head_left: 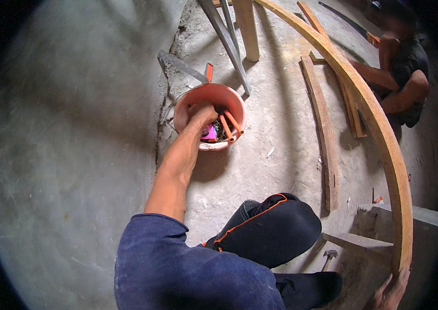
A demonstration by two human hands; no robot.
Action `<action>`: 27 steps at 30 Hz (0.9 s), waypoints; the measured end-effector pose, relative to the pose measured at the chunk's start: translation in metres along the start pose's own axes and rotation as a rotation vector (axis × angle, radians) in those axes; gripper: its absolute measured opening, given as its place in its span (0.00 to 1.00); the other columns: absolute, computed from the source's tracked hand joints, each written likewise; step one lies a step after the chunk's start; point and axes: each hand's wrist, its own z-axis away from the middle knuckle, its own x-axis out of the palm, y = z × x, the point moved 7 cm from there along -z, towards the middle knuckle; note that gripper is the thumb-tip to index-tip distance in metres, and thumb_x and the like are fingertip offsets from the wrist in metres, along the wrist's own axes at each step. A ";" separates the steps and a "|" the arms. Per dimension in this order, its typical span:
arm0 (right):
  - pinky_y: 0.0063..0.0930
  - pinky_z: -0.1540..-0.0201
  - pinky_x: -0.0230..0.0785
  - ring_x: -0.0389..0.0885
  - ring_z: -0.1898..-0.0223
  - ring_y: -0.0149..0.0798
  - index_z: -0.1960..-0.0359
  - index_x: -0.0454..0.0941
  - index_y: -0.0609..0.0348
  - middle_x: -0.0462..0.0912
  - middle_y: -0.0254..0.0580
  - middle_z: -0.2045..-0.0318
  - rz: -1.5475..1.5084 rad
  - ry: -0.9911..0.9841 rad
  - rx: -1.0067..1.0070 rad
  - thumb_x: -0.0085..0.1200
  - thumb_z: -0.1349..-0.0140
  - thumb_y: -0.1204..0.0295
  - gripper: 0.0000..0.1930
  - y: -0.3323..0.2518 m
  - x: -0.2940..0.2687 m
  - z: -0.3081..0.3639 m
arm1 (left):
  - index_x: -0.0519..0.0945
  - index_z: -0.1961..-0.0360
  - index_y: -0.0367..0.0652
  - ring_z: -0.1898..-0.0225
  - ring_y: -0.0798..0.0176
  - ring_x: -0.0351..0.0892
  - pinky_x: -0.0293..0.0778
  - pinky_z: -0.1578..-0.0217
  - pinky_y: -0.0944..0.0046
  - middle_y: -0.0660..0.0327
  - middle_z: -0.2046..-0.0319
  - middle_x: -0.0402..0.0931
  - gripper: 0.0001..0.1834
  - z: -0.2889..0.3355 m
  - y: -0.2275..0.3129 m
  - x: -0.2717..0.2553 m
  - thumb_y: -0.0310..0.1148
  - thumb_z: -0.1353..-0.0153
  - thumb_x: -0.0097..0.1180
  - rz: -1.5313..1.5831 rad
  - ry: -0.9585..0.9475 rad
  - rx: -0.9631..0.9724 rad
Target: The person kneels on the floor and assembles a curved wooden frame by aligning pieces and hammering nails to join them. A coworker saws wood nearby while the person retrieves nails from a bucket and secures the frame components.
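Observation:
My left hand (202, 111) reaches down into a pale red bucket (180, 114) on the floor; its fingers are hidden among the contents, so their grip does not show. Beside it in the bucket lie a bright pink item (209, 132), two orange tubular handles (227, 128) and a tangle of small dark pieces. At the lower right, my right hand (392, 293) holds the near end of a long wooden beam (379, 121), its fingers along the side of the wood. The beam runs away from me toward the top, looking curved in this view.
Wooden boards (323, 134) lie on the concrete floor beyond the bucket. A hammer (329, 254) is near my foot, by a concrete block (374, 222). Metal legs (228, 44) and a wooden post (246, 31) stand behind the bucket. Another person (407, 67) squats at the upper right.

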 end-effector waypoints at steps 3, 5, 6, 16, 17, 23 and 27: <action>0.44 0.42 0.79 0.88 0.47 0.53 0.45 0.87 0.54 0.88 0.51 0.49 0.007 0.007 -0.005 0.68 0.34 0.65 0.17 0.003 0.002 0.003 | 0.92 0.56 0.43 0.49 0.47 0.90 0.85 0.52 0.48 0.49 0.54 0.89 0.16 0.009 0.012 -0.005 0.38 0.41 0.64 -0.071 -0.006 0.015; 0.44 0.42 0.79 0.88 0.47 0.52 0.45 0.87 0.54 0.88 0.51 0.49 -0.010 0.011 -0.002 0.69 0.34 0.65 0.17 0.006 0.004 0.005 | 0.92 0.55 0.44 0.49 0.47 0.90 0.84 0.50 0.47 0.50 0.53 0.89 0.17 0.012 0.013 -0.005 0.39 0.41 0.64 -0.136 -0.037 0.010; 0.45 0.42 0.79 0.88 0.47 0.52 0.45 0.87 0.54 0.88 0.51 0.48 -0.016 0.013 0.001 0.69 0.34 0.65 0.17 0.008 0.005 0.007 | 0.92 0.55 0.44 0.49 0.46 0.90 0.84 0.50 0.47 0.50 0.53 0.89 0.17 0.012 0.013 -0.006 0.39 0.42 0.64 -0.135 -0.033 0.014; 0.45 0.43 0.79 0.87 0.47 0.52 0.44 0.86 0.52 0.88 0.49 0.49 0.025 0.034 -0.013 0.68 0.33 0.62 0.18 0.008 0.008 0.008 | 0.92 0.66 0.39 0.58 0.42 0.90 0.82 0.58 0.44 0.42 0.64 0.88 0.12 -0.026 -0.005 0.033 0.33 0.46 0.62 -0.065 0.082 0.067; 0.45 0.43 0.79 0.87 0.47 0.52 0.44 0.86 0.52 0.88 0.49 0.48 0.025 0.037 -0.010 0.68 0.33 0.62 0.18 0.010 0.009 0.008 | 0.92 0.64 0.40 0.57 0.43 0.90 0.82 0.57 0.45 0.43 0.62 0.88 0.12 -0.031 -0.002 0.039 0.33 0.45 0.62 -0.178 0.062 0.124; 0.47 0.33 0.72 0.80 0.36 0.49 0.35 0.79 0.54 0.82 0.48 0.37 -0.009 -0.088 0.009 0.60 0.28 0.69 0.21 0.034 0.030 0.026 | 0.92 0.58 0.41 0.49 0.46 0.89 0.83 0.48 0.48 0.48 0.56 0.89 0.15 -0.032 -0.006 0.036 0.36 0.44 0.64 -0.096 -0.104 0.024; 0.48 0.29 0.70 0.77 0.31 0.49 0.31 0.76 0.55 0.79 0.49 0.32 0.014 -0.163 0.065 0.56 0.25 0.72 0.21 0.051 0.041 0.040 | 0.89 0.60 0.33 0.61 0.43 0.89 0.82 0.57 0.49 0.39 0.65 0.86 0.18 0.006 0.004 -0.002 0.34 0.49 0.60 -0.152 0.001 0.276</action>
